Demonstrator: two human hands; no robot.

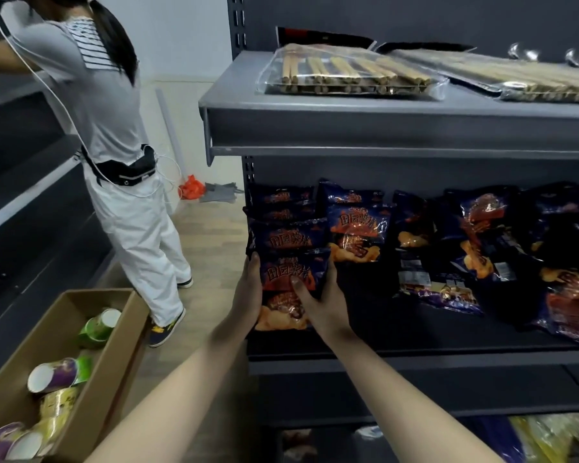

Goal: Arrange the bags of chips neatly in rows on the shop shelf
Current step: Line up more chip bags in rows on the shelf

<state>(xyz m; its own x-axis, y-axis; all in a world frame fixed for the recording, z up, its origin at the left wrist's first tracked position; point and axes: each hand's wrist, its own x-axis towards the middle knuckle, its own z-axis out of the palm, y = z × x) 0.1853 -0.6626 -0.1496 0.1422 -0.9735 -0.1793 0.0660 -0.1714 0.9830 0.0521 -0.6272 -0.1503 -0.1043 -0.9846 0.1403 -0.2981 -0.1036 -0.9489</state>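
A dark blue and orange bag of chips (290, 272) stands at the left front of the middle shelf (415, 357). My left hand (248, 292) grips its left edge and my right hand (321, 302) grips its right side, thumb across the front. Behind it several matching bags (283, 235) stand overlapped in a row. A second short row of bags (356, 228) stands just to the right. Further right, loose bags (475, 242) lie flat and jumbled across the shelf.
The upper shelf (381, 125) holds clear packs of stick biscuits (341, 76). A cardboard box (114, 362) of paper cups sits at lower left. Another person (114, 128) stands in the aisle facing the opposite shelving (20, 195). More packets lie on the bottom shelf (549, 436).
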